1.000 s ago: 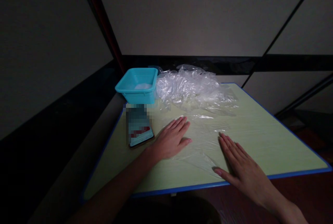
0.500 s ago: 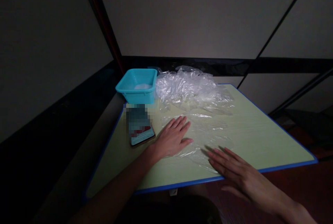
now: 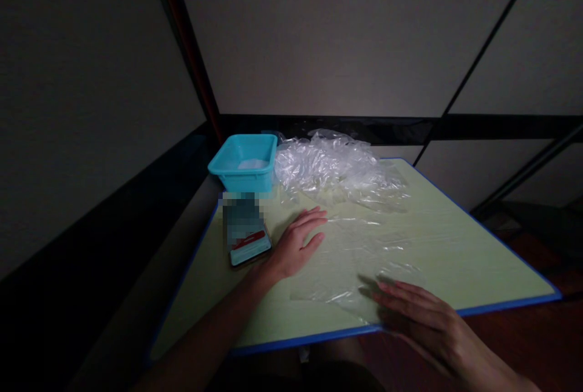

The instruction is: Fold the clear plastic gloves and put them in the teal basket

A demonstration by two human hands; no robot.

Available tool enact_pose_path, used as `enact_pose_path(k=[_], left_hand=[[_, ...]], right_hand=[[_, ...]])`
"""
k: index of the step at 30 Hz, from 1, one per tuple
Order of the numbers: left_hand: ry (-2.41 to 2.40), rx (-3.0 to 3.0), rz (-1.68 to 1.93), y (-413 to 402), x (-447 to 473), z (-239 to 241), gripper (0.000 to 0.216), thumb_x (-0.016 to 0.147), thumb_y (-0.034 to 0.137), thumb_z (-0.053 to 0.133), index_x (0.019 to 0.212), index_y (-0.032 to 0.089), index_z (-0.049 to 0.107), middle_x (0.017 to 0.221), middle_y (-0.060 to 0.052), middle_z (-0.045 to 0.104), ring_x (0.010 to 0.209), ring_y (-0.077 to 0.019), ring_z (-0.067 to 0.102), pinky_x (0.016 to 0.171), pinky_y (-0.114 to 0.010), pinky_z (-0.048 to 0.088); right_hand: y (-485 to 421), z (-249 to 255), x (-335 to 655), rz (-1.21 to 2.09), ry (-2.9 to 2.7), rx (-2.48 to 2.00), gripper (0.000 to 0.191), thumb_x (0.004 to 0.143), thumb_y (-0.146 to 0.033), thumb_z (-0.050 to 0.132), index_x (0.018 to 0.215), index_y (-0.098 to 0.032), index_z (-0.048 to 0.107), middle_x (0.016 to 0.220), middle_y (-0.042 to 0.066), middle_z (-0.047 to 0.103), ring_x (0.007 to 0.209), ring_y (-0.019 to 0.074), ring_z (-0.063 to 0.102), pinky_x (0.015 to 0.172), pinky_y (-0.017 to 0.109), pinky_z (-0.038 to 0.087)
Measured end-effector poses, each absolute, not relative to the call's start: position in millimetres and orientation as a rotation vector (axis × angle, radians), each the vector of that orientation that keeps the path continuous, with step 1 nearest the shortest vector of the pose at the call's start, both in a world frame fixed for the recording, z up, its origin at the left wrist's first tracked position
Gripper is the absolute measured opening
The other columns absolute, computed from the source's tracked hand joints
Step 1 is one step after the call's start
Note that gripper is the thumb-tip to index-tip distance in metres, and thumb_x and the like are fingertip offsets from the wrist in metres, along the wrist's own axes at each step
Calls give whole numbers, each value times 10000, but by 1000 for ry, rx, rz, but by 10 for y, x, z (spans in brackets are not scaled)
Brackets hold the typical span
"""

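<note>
A clear plastic bag [image 3: 350,258] lies spread out between my hands, and its edges are hard to make out. My left hand [image 3: 298,245] is at its left side, fingers stretched forward and thumb apart, holding nothing. Over the bag's near right corner, close to the table's front edge, is my right hand [image 3: 423,316]. Its fingers are extended and lie side by side, with nothing visibly gripped. Its thumb is mostly hidden beneath it. Behind the flat bag lies a crumpled heap of clear plastic bags [image 3: 332,164].
A turquoise plastic basin [image 3: 248,182] with something white inside stands at the table's back left. In front of it lies a phone [image 3: 250,250], its screen partly pixelated. The pale green table [image 3: 473,258] has a blue edge and stands against wall panels [image 3: 319,34].
My left hand has tilted from lying flat with spread fingers to a more sideways pose, drawing slightly left. My right hand has turned a little. The whole view has shifted slightly upward.
</note>
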State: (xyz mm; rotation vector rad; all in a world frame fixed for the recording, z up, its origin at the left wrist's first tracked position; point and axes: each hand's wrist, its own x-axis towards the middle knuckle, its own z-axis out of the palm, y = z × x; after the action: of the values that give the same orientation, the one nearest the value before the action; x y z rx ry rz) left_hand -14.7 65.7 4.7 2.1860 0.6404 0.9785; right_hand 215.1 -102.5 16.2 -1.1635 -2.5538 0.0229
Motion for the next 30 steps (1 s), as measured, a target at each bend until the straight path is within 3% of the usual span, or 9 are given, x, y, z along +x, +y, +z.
enact_pose_path(k=[3,8,11,16,24,30], left_hand=[[496,2155,862,640,-136,133,306,875,318,433,1074,168,612,1192,-90,585,1158,-206,490,991,-395,354],[152,1736,376,554,-159,321,567,918,503,203,1167,147,568,1278,-73,513,1234,-222,400,1049,-404,235],[44,1430,77,502,-196,409,843,845,645,8,1228,82,505,1298,-113,482,1230,-258,400,1027,-413,251],[110,973,-66,500,-266,467,1083,679,729,-204,1359,40,282,1274,-182,483,1149,-295,487,986,-456,270],[334,774,274,634,-329,448,984,661,823,21,1371,169,216,1324,-188,413,1099,-357,495,879,-549,298],[398,709,216,718,-338,316,671,849,605,152,1357,170,212,1315,-173,433,1118,-339,497,881,-530,329]], right_hand=[[-1005,467,2078,185,-2530,-1150,306,858,-183,505,1153,-216,579,1141,39,624,1048,177,578,880,310,508],[-922,1077,1920,585,-2207,-1169,190,844,-218,536,944,-311,668,902,-1,707,831,171,666,679,263,571],[-754,1359,1841,912,-1865,-1100,121,815,-308,575,748,-292,675,709,-7,708,663,172,679,558,259,570],[-184,1412,1871,1159,-1395,-1020,183,730,-375,629,640,-218,599,644,0,683,436,121,615,379,198,495],[632,563,2196,1436,-989,-1164,77,731,-174,596,708,-192,525,692,23,682,531,110,648,438,154,514],[733,231,2292,1413,-963,-1206,40,789,-201,555,773,-198,518,723,37,690,561,116,657,477,171,529]])
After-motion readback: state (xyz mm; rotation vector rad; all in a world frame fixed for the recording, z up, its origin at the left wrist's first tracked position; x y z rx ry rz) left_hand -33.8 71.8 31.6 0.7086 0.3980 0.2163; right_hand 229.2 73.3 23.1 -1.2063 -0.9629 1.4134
